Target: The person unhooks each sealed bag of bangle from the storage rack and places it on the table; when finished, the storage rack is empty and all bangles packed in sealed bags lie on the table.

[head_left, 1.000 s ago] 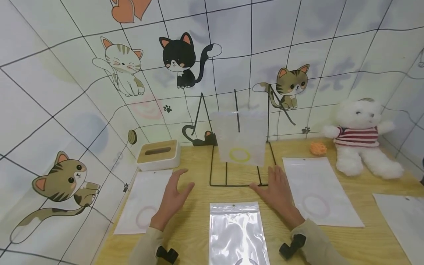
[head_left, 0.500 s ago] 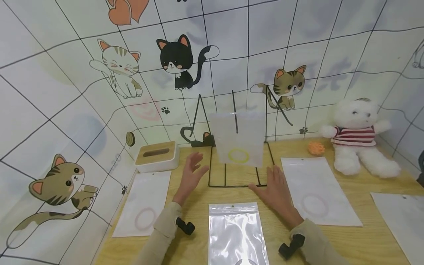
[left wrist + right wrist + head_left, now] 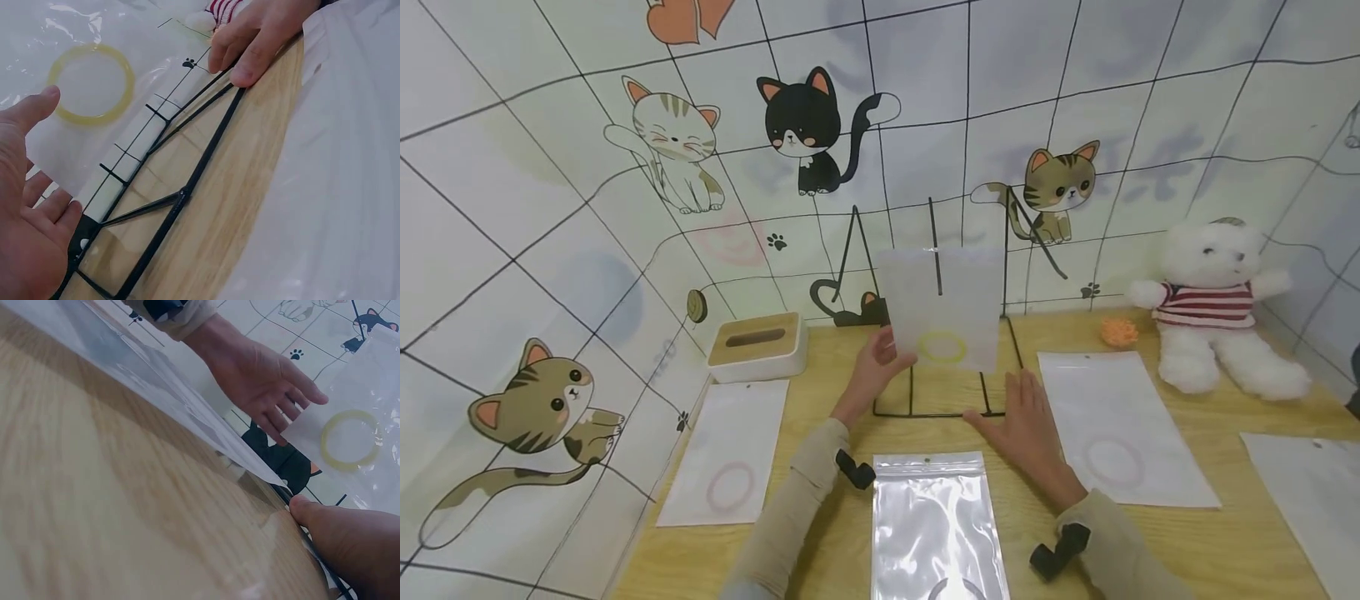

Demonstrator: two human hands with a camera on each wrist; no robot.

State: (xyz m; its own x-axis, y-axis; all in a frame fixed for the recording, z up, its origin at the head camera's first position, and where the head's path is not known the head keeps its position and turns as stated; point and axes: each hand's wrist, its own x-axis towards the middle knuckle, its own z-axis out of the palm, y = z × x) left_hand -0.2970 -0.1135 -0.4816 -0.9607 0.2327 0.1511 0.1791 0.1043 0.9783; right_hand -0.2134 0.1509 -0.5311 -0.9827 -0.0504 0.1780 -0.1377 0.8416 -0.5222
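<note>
A clear zip bag (image 3: 946, 292) with a yellow ring (image 3: 943, 347) in it hangs from the middle arm of a black wire display stand (image 3: 912, 392). My left hand (image 3: 868, 379) is at the bag's lower left corner. In the left wrist view its thumb is in front of the bag, with the other fingers behind and spread apart from it. My right hand (image 3: 1026, 437) rests on the stand's front right corner, the thumb on the front bar and the fingers fairly straight along the side. The ring also shows in the right wrist view.
A shiny zip bag (image 3: 936, 517) lies in front of the stand. White bags with pale rings lie at left (image 3: 722, 458) and right (image 3: 1127, 425), another bag (image 3: 1307, 492) at far right. A tissue box (image 3: 757, 348), an orange ball (image 3: 1118, 333) and a teddy bear (image 3: 1213, 308) stand behind.
My left hand has moved right and forward, from above the left bag to the hanging bag's lower left corner. The right hand has stayed on the stand.
</note>
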